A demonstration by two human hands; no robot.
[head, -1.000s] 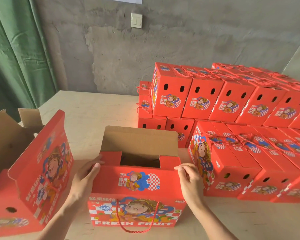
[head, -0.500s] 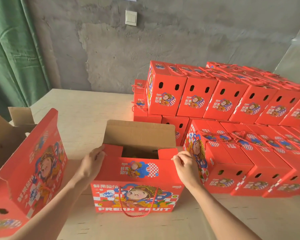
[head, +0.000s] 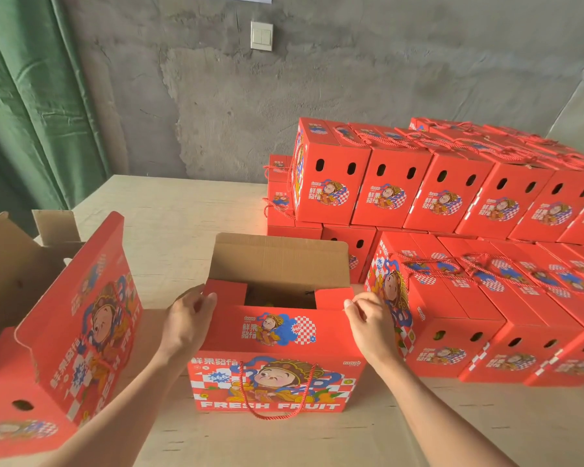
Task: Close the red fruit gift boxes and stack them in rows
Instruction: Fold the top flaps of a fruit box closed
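A red fruit gift box [head: 273,382] stands in front of me on the wooden table, its top open. Its brown rear flap [head: 277,261] stands upright and its front flap [head: 277,326] is folded partway over the opening. My left hand [head: 188,320] grips the left corner of the front flap. My right hand [head: 368,320] pinches the right corner. A red rope handle [head: 277,414] hangs down the front. Dark contents show inside the opening. Closed red boxes [head: 452,315] stand in rows on the right, with a second layer [head: 385,183] stacked behind.
Another open red box [head: 64,335] stands at the left, its printed flap raised, with brown cardboard flaps [head: 11,257] behind it. A green curtain [head: 31,106] hangs at the left. A grey concrete wall with a light switch [head: 261,36] is behind the table [head: 169,214].
The front flap has come further over the opening, and both hands have shifted along its top corners. The view has tilted slightly.
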